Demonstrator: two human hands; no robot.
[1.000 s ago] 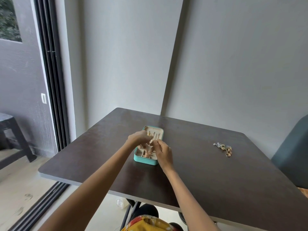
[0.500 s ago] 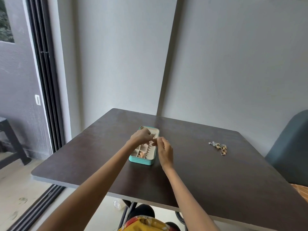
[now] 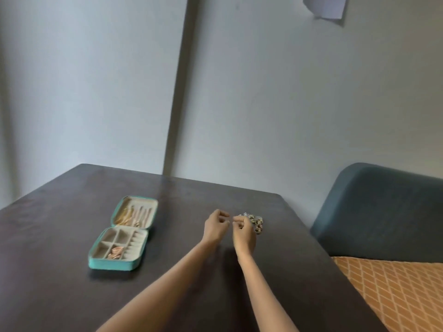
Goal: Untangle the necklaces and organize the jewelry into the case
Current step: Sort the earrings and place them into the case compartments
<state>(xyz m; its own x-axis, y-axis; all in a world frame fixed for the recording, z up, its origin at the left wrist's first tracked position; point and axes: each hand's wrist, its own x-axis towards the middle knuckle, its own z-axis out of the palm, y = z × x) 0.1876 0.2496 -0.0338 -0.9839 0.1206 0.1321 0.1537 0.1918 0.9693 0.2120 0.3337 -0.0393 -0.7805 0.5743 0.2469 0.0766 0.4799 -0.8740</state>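
Note:
A teal jewelry case (image 3: pixel 115 264) lies open on the left of the dark table (image 3: pixel 60 236). Gold chains lie in its far lid half (image 3: pixel 124 215), and a rose-gold piece (image 3: pixel 115 252) sits in a near compartment. A tangled pile of jewelry (image 3: pixel 257 223) lies on the table's right part. My right hand (image 3: pixel 243 232) is at the pile's left edge with its fingers curled, hiding part of the pile; a grip is not visible. My left hand (image 3: pixel 215 226) hovers just left of it, fingers curled, with nothing visible in it.
A blue-grey upholstered seat back (image 3: pixel 383 212) with an orange patterned cushion (image 3: pixel 402 291) stands right of the table's right edge. Grey walls rise behind the table. A paper sheet (image 3: pixel 324 6) hangs on the wall above.
Both hands left the case and moved right to the jewelry pile. The view swung right, so the case now lies at the left.

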